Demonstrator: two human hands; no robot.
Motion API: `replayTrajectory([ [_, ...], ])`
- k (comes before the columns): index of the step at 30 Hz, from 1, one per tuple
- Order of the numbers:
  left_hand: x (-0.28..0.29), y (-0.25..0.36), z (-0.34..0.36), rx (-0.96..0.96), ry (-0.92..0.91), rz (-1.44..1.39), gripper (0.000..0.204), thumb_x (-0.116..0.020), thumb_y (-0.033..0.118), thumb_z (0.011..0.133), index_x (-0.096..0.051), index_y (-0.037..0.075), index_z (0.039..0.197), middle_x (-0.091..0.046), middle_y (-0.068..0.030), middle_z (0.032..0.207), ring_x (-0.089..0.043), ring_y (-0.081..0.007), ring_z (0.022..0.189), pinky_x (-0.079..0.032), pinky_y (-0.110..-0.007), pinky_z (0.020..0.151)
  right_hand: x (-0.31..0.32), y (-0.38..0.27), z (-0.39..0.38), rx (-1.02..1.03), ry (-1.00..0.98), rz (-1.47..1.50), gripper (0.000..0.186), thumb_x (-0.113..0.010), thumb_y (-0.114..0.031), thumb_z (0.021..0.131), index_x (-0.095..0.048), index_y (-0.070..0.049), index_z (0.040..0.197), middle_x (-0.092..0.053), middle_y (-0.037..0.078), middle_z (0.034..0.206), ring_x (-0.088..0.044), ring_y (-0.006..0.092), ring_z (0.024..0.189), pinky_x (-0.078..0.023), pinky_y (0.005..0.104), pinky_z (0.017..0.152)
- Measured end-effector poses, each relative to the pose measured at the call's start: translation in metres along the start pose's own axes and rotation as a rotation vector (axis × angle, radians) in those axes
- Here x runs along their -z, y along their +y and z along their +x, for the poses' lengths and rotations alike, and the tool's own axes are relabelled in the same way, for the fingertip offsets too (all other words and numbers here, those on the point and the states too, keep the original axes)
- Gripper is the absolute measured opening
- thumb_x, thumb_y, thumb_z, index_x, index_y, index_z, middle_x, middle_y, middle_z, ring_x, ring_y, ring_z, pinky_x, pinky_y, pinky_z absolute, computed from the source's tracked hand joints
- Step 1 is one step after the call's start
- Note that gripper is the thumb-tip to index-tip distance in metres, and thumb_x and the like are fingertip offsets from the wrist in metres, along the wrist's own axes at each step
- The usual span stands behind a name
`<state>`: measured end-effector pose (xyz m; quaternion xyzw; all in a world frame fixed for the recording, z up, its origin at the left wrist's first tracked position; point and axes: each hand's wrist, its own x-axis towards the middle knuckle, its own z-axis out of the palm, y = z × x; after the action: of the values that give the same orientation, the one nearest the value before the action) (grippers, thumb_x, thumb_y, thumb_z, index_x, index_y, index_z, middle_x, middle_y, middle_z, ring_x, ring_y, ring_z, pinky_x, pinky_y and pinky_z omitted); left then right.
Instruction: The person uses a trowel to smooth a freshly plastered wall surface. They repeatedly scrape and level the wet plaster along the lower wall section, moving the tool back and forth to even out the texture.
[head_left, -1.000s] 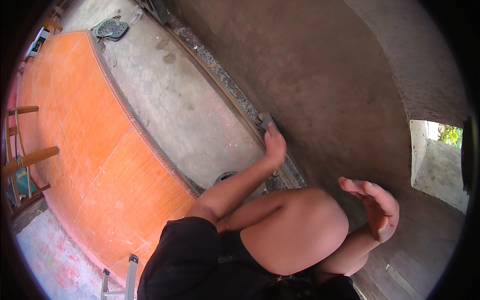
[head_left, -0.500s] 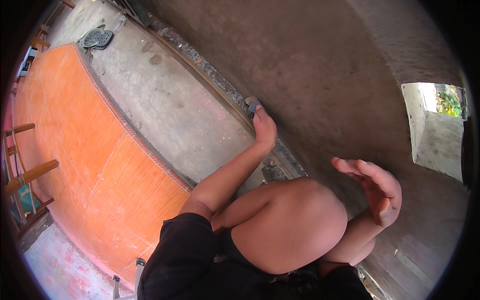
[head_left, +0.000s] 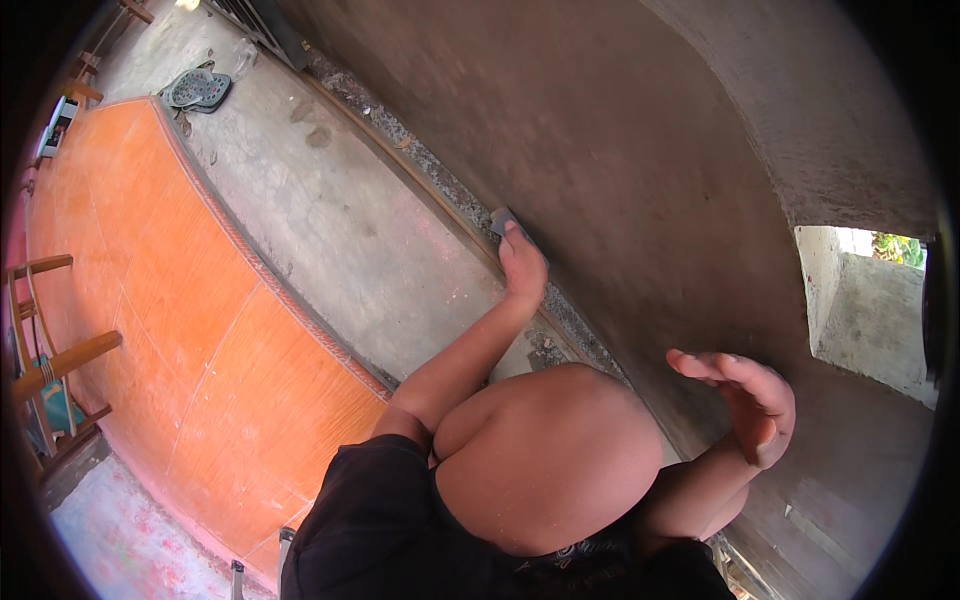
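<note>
My left hand (head_left: 523, 268) is closed on a small flat grey piece (head_left: 504, 221), its thumb lying along the near side. It holds the piece at the foot of the grey-brown plastered wall (head_left: 600, 170), just above the gravelly strip. Most of the piece is hidden by the fingers, and its kind does not show. My right hand (head_left: 752, 405) is raised in front of the wall to the right of my knee. Its fingers are curved and apart from the thumb, with nothing in them.
Along the wall's foot runs a gravelly gutter (head_left: 440, 180) with a raised edge, beside a grey concrete floor (head_left: 330, 190). To the left lies a wide orange wood-grain surface (head_left: 190, 300). Dark sandals (head_left: 198, 90) rest at its far end. Wooden chair parts (head_left: 68, 362) stand at far left.
The whole view has shifted slightly. My left hand, with the grey piece, is still at the wall's foot, turned a little. My right hand keeps the same curved pose.
</note>
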<state>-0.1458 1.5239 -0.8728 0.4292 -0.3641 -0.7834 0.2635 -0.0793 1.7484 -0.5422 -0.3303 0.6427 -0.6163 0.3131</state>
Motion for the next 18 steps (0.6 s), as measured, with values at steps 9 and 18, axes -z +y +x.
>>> replayTrajectory([
  [9, -0.002, 0.123, 0.144, -0.141, 0.001, 0.284, 0.063, -0.031, 0.039, 0.107, -0.055, -0.017, 0.124, -0.063, -0.0306, 0.124, -0.061, -0.0378, 0.116, -0.045, -0.040, 0.100, -0.012, -0.010, 0.009, -0.081, 0.089, 0.123, 0.085, -0.065, -0.050, 0.095, -0.042, 0.017, 0.143, -0.055, 0.035, 0.136, -0.055, 0.0425, 0.131, -0.039, 0.0502, 0.113],
  [18, 0.136, 0.047, 0.028, 0.003, -0.110, 0.640, 0.062, -0.030, 0.042, 0.108, -0.063, -0.010, 0.099, -0.068, -0.0270, 0.088, -0.066, -0.0414, 0.094, -0.047, -0.047, 0.086, -0.009, -0.011, 0.010, 0.030, 0.025, 0.114, 0.087, -0.062, -0.053, 0.096, -0.037, 0.011, 0.149, -0.054, 0.031, 0.140, -0.053, 0.0392, 0.133, -0.041, 0.0491, 0.112],
])
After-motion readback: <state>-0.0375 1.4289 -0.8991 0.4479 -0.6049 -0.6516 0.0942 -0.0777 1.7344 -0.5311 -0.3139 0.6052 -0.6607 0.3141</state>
